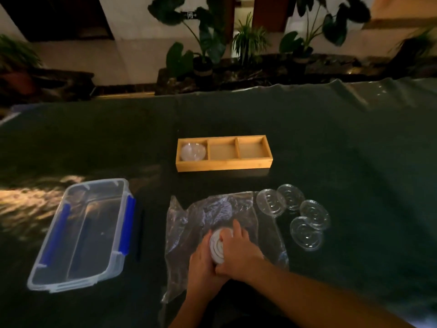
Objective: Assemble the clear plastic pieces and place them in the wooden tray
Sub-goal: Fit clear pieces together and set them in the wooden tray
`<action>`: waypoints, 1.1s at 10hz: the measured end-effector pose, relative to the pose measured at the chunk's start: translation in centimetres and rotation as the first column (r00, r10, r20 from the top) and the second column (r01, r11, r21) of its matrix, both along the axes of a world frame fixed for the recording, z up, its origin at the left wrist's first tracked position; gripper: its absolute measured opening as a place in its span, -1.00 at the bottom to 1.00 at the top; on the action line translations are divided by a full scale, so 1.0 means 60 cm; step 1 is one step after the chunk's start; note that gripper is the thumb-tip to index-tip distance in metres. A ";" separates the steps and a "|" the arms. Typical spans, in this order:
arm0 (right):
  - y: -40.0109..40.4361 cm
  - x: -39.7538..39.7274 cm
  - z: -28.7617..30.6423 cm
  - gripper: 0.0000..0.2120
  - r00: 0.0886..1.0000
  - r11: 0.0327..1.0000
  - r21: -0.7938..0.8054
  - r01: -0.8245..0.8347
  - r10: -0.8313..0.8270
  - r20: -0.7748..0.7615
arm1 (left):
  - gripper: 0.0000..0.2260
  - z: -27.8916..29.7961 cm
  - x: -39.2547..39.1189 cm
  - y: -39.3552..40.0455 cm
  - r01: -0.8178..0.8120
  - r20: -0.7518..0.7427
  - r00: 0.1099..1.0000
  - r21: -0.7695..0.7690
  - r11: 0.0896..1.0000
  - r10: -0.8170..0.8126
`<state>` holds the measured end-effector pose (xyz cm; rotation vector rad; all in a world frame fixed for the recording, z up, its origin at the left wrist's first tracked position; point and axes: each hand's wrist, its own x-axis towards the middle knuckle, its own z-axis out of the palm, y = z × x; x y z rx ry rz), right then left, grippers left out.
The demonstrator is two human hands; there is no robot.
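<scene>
Both hands — left hand (202,261), right hand (236,253) — press together around a clear plastic piece (217,246).

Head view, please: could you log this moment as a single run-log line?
both hands: left hand and right hand pressing clear piece | wooden tray: left compartment filled | loose lids: four

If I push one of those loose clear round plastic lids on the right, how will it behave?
The clear round plastic lids look thin and flat, so probably very light and easily slid across the dark green tablecloth. They overlap, so nudging one likely shifts its neighbours. Lying flat, they seem unlikely to roll.
</scene>
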<state>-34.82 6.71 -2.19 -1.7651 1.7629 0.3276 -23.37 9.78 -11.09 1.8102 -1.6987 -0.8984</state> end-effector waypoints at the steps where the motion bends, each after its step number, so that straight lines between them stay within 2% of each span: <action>1: -0.004 -0.002 0.000 -0.07 1.000 1.000 0.006 0.020 -0.020 0.001 | -0.06 0.003 0.002 0.001 0.002 -0.027 1.000 -0.011 1.000 -0.003; 4: -0.004 -0.001 -0.015 -0.11 0.999 0.999 -0.002 0.035 -0.035 0.002 | 0.03 0.006 0.004 0.002 0.041 -0.006 0.999 0.006 0.999 -0.040; 6: -0.006 0.012 -0.017 -0.16 0.962 0.976 -0.150 -0.156 0.116 -0.248 | -0.03 0.003 -0.003 -0.002 0.031 0.020 0.999 0.006 0.999 -0.032; 8: -0.007 -0.002 -0.012 -0.19 0.984 0.985 -0.116 -0.130 0.114 -0.134 | -0.10 -0.002 -0.004 0.000 0.029 0.062 0.998 0.015 0.999 -0.030; 9: -0.008 -0.008 -0.003 -0.18 0.986 0.984 -0.102 -0.143 0.133 -0.102 | -0.24 0.024 -0.001 -0.011 0.024 -0.071 0.997 0.204 0.979 -0.009; 10: -0.008 -0.014 0.002 -0.18 0.989 0.986 -0.089 -0.140 0.134 -0.069 | -0.15 0.034 -0.020 -0.025 -0.107 0.048 0.994 0.212 0.971 0.099; 11: -0.009 -0.018 0.005 -0.20 0.990 0.988 -0.082 -0.133 0.130 -0.047 | -0.07 0.005 0.013 0.009 0.073 -0.088 0.994 0.089 0.993 -0.065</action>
